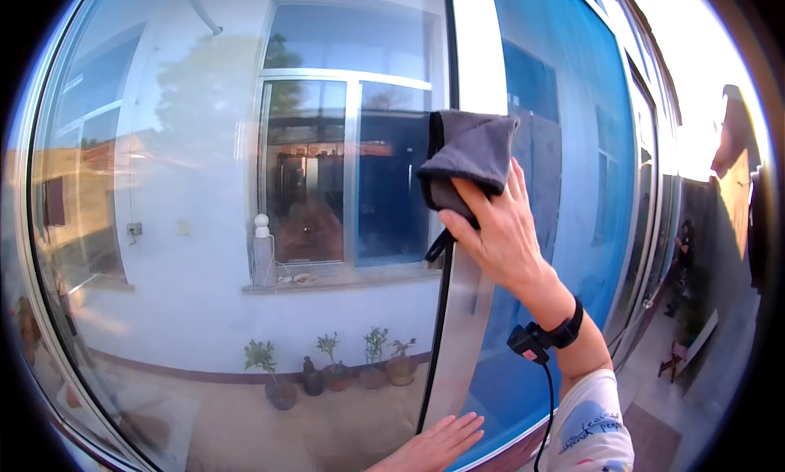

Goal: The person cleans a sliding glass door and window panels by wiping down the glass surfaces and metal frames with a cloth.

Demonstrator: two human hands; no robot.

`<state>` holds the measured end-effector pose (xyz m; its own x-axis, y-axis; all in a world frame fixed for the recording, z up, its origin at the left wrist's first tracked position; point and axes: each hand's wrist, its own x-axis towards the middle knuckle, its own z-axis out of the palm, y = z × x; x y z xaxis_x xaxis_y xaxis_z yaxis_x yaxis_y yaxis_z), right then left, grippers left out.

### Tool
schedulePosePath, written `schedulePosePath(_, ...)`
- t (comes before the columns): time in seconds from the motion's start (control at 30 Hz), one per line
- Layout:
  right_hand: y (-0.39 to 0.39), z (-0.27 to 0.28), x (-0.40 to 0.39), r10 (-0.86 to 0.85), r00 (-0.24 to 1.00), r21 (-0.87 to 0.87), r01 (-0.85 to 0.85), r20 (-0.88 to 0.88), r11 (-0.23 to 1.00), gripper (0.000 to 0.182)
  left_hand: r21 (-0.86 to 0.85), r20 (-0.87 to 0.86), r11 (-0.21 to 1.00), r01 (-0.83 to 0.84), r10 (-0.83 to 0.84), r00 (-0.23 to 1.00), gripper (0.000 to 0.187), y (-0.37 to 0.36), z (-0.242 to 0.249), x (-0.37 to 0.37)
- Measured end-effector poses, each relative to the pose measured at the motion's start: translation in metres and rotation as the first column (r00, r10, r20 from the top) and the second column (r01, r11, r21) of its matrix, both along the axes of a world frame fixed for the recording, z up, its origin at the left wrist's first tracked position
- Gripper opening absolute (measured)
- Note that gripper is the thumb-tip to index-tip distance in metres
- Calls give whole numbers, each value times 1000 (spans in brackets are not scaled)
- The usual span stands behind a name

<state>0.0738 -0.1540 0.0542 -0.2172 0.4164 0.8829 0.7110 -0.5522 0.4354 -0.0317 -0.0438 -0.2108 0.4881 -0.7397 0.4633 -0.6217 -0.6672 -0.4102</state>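
Observation:
My right hand [509, 231] is raised and pressed over a folded grey cleaning cloth [478, 157] with black edging. The cloth lies across the edge of the window glass [204, 317] and the silver upright frame [468, 308] beside it. A black loop hangs from its lower corner. Low in the view, my left hand [440, 445] holds nothing; its fingers are stretched out and lie close by the foot of the frame. A black band with a small device [544, 337] and a cable sits round my right wrist.
Through the glass show a white wall, an inner window [352, 170] and several potted plants [280, 390]. Right of the frame is a blue-tinted pane [572, 186]. A narrow passage at far right holds a small stool [673, 361], with a person [685, 241] farther back.

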Motion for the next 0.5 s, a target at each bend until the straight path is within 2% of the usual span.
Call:
schedulePosePath(0.03, 0, -43, 3, 45, 997, -22, -47, -69, 999, 44, 94, 59, 995, -11, 6, 998, 53, 4, -4, -12)
schedulePosePath(0.07, -3, -85, -3, 31, 986, -72, -43, -165, 996, 46, 98, 50, 995, -3, -2, 999, 53, 10, -20, -23)
schedulePosePath(0.13, -3, -176, -10, 4, 936, -69, -30, -353, 997, 51, -43, -77, 997, 65, -69, 995, 54, 31, -49, -40)
schedulePosePath(0.17, -3, -219, -17, -25, 894, -83, -14, -447, 996, 51, -46, -95, 997, 67, -72, 993, 54, 40, -50, -53)
schedulePosePath(0.23, -4, -294, -21, -54, 857, -111, -3, -512, 994, 51, -137, -116, 991, 1, -17, 993, 52, 55, -52, -83)
schedulePosePath(0.27, -5, -322, -26, -83, 819, -133, 8, -567, 991, 52, -255, -76, 967, 30, -51, 996, 50, 61, -47, -95)
schedulePosePath(0.3, -4, -331, -26, -74, 824, -119, 8, -561, 993, 51, -336, -241, 940, -61, -23, 970, 43, 66, -46, -104)
schedulePosePath(0.37, 3, -300, -23, 7, 847, -29, -26, -532, 999, 49, -306, -152, 951, -45, -2, 988, 36, 70, -29, -115)
schedulePosePath(0.43, 14, -231, -14, 39, 904, 72, -9, -425, 997, 43, -304, -80, 953, -2, -24, 996, 35, 73, -17, -114)
schedulePosePath(0.5, 24, -145, -10, 146, 955, 210, -91, -259, 973, 36, -301, 2, 953, 29, -30, 1000, 32, 74, 2, -112)
